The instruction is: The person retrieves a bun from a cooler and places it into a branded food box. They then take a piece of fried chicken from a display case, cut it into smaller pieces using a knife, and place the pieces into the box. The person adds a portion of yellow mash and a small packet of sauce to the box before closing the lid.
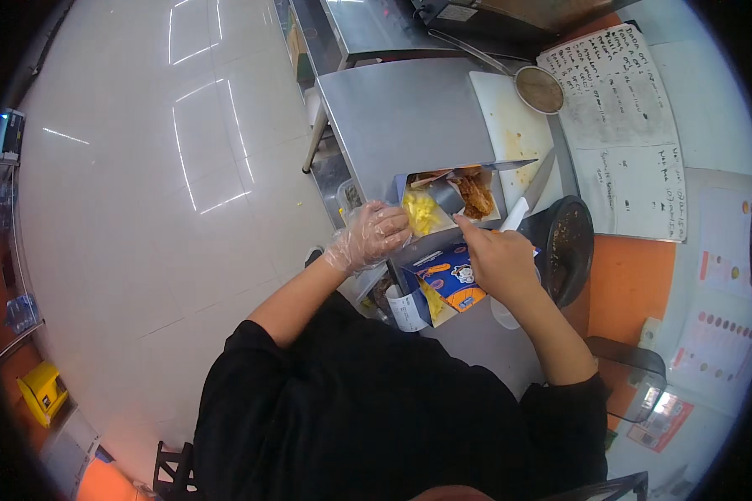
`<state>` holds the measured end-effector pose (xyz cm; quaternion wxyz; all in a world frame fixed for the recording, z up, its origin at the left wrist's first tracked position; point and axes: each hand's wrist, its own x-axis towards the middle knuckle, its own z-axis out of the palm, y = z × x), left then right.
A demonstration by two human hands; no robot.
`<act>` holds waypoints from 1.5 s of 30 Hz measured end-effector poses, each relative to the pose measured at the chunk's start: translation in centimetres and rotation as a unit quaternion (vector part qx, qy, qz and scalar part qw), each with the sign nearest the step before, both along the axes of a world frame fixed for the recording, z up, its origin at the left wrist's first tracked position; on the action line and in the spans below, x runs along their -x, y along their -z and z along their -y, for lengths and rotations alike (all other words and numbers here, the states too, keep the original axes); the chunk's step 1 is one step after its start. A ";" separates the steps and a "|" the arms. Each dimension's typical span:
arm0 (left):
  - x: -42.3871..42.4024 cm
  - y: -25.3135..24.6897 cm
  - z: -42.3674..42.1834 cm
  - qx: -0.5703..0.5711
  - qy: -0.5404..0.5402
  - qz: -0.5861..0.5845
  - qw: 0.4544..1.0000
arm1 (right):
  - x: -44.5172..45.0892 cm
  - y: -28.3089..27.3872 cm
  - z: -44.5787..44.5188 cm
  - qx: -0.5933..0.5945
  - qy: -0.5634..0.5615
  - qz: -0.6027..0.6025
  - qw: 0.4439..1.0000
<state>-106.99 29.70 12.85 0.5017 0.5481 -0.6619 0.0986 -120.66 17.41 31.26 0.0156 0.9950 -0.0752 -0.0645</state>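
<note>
An open cardboard meal box (400,185) lies on the steel table, with yellow food (421,211) at its left and a piece of fried chicken (476,195) at its right. Between them stands a flat grey piece (446,195) whose kind is unclear. My left hand (373,235), in a clear plastic glove, has its fingers curled at the box's left corner beside the yellow food. My bare right hand (501,263) points its index finger at the box's near edge; its other fingers are partly hidden. Under that hand sits a blue and orange printed box (445,275) with a paper slip (407,313).
A white-handled knife (532,188) lies across a white cutting board (519,138) with crumbs on it. To the right stands a dark stone mortar (570,250). A long-handled strainer (539,89) rests at the back, near a handwritten whiteboard (620,125). Left of the steel table (407,113) is tiled floor.
</note>
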 end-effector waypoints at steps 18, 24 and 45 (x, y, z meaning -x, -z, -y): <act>0.0 -0.9 -0.9 -0.051 -0.024 0.017 0.998 | 4.2 -1.8 3.4 -0.473 0.318 0.217 0.792; -3.0 0.0 -4.6 -0.140 -0.156 -0.141 0.967 | 19.5 -4.2 5.4 -0.826 0.255 0.386 0.320; -0.9 19.9 -20.9 -0.420 -0.496 0.117 0.751 | 68.8 -5.0 0.6 0.252 0.658 0.164 0.691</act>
